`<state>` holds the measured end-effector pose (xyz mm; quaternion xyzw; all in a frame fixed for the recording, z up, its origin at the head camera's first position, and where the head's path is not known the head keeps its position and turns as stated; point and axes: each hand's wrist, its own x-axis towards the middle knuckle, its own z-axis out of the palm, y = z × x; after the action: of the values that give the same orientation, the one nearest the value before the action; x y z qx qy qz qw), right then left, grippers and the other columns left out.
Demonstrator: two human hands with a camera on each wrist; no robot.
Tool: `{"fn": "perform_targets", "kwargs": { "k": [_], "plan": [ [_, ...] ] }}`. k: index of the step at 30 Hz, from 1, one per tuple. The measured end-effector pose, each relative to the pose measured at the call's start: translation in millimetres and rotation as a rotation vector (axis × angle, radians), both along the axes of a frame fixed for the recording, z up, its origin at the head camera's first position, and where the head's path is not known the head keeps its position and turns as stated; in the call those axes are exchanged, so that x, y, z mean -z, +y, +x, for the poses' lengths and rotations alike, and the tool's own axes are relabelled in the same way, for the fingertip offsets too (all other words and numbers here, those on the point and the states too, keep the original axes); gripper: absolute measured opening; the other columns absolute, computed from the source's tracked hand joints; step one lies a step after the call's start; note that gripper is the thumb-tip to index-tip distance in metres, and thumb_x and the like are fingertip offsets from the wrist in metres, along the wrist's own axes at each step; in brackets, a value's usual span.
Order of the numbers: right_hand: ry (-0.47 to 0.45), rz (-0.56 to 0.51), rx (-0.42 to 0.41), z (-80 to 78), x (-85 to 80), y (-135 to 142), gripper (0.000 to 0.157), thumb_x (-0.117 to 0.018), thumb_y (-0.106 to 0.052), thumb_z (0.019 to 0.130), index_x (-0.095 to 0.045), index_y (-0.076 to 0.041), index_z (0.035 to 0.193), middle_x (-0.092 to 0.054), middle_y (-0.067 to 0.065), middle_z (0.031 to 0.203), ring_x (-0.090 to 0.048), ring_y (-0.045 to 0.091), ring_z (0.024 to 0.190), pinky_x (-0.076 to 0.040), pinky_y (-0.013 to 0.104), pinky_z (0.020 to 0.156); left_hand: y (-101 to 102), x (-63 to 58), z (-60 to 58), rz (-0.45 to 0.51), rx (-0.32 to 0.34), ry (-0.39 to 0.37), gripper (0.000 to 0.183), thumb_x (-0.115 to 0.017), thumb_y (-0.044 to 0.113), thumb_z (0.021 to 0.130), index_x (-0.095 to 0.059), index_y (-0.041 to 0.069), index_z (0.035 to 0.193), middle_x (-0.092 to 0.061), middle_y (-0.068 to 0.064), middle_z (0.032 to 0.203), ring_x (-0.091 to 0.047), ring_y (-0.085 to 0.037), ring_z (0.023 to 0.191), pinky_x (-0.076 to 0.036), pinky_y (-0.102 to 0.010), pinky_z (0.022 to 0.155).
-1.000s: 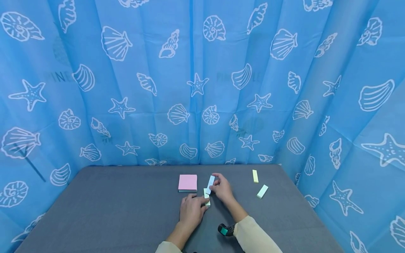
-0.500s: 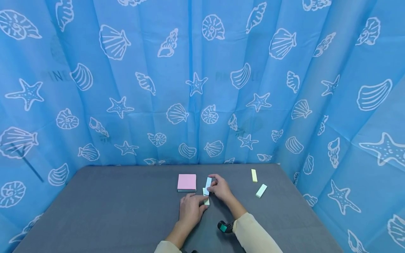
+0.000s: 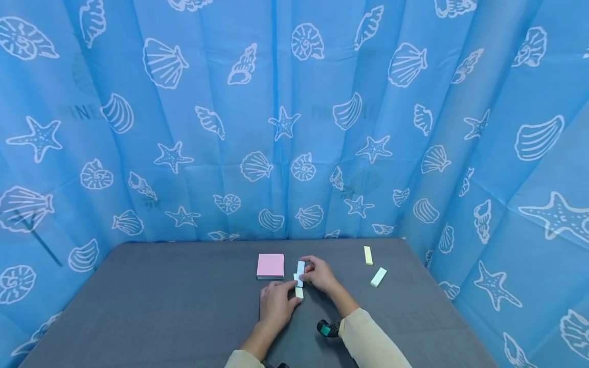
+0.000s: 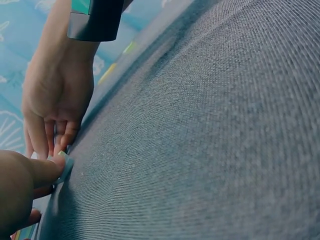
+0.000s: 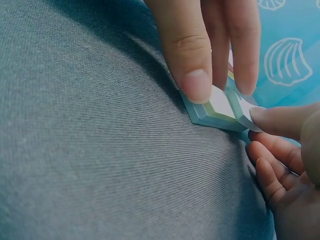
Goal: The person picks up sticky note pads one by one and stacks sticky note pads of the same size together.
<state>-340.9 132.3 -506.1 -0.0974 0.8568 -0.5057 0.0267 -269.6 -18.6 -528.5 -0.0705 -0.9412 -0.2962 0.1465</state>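
Observation:
Near the table's middle my left hand (image 3: 274,306) pinches a pale yellow pad of narrow sticky notes (image 3: 299,293) at its near part, thumb on one side and fingers on the other. My right hand (image 3: 320,276) holds a light blue pad of narrow sticky notes (image 3: 300,268) by its ends, between thumb and fingers. The blue pad overlaps the far end of the yellow one. In the right wrist view the left thumb (image 5: 196,85) presses the edge of the stacked pads (image 5: 220,106), and the right thumb (image 5: 275,119) touches the upper pad.
A square pink-topped stack of sticky notes (image 3: 270,266) lies just left of the hands. Off to the right are a yellow narrow pad (image 3: 368,255) and a pale green one (image 3: 378,277). A blue shell-print curtain (image 3: 285,153) stands behind the grey table (image 3: 161,306).
The right hand has shifted slightly left and turned the blue pad from slanted to nearly in line with the yellow pad. The left hand keeps nearly the same place.

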Motion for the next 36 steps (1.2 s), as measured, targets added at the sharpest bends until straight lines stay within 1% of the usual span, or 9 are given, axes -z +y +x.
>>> {"fn": "perform_targets", "kwargs": {
  "k": [8,11,17,22,24,31,36],
  "plan": [
    [0.003,0.05,-0.041,-1.4,-0.1,0.3,0.033,-0.071,0.0,0.086,-0.065,-0.001,0.119,-0.058,0.005,0.08,-0.052,0.017,0.068,-0.044,0.028,0.059,-1.3,-3.0,-0.2,-0.014,0.02,-0.044,0.039,-0.083,0.03,0.077,-0.074,0.025,0.115,-0.071,0.002,0.106,-0.058,-0.025,0.107,-0.038,-0.053,0.095],
    [0.026,0.076,-0.068,-2.0,0.4,0.3,0.03,-0.07,-0.001,0.087,-0.067,0.0,0.117,-0.058,0.004,0.08,-0.052,0.016,0.069,-0.044,0.028,0.06,-1.5,-3.4,0.3,-0.017,0.024,-0.045,0.038,-0.082,0.028,0.078,-0.074,0.025,0.114,-0.071,0.003,0.107,-0.058,-0.025,0.108,-0.038,-0.053,0.095],
    [0.028,0.124,-0.112,-3.8,-0.3,1.1,0.027,-0.07,-0.004,0.088,-0.069,0.0,0.114,-0.06,0.002,0.08,-0.052,0.016,0.072,-0.044,0.029,0.063,-1.0,-3.3,-0.2,-0.013,0.025,-0.045,0.035,-0.082,0.028,0.079,-0.075,0.026,0.113,-0.071,0.005,0.107,-0.057,-0.025,0.109,-0.037,-0.054,0.096],
    [0.019,0.152,-0.119,-4.6,-1.3,1.9,0.024,-0.067,-0.008,0.091,-0.069,-0.001,0.114,-0.063,0.003,0.088,-0.053,0.017,0.077,-0.046,0.033,0.069,-0.9,-2.3,-1.0,-0.016,0.025,-0.031,0.034,-0.081,0.028,0.079,-0.075,0.025,0.112,-0.072,0.005,0.107,-0.058,-0.024,0.108,-0.037,-0.054,0.096],
    [0.035,0.157,-0.121,-4.7,-1.6,1.6,0.023,-0.066,-0.007,0.091,-0.07,-0.001,0.113,-0.065,0.003,0.089,-0.054,0.017,0.078,-0.047,0.034,0.07,-1.1,-1.8,-1.1,-0.02,0.024,-0.026,0.034,-0.082,0.028,0.079,-0.075,0.025,0.112,-0.072,0.005,0.107,-0.058,-0.024,0.108,-0.037,-0.054,0.096],
    [0.046,0.164,-0.116,-4.7,-2.9,0.1,0.022,-0.067,-0.004,0.09,-0.07,0.0,0.111,-0.064,0.003,0.087,-0.053,0.016,0.075,-0.047,0.032,0.067,-0.2,-2.0,-0.7,-0.017,0.016,-0.036,0.034,-0.082,0.026,0.078,-0.075,0.026,0.112,-0.072,0.004,0.107,-0.057,-0.025,0.11,-0.037,-0.054,0.096],
    [0.029,0.191,-0.125,-3.6,-4.2,0.3,0.021,-0.067,-0.006,0.091,-0.071,-0.002,0.111,-0.065,0.003,0.09,-0.053,0.017,0.079,-0.047,0.034,0.071,0.3,-1.4,-0.1,-0.014,0.014,-0.038,0.035,-0.082,0.026,0.078,-0.075,0.026,0.113,-0.072,0.004,0.108,-0.057,-0.025,0.11,-0.037,-0.055,0.096]
  ]
}}
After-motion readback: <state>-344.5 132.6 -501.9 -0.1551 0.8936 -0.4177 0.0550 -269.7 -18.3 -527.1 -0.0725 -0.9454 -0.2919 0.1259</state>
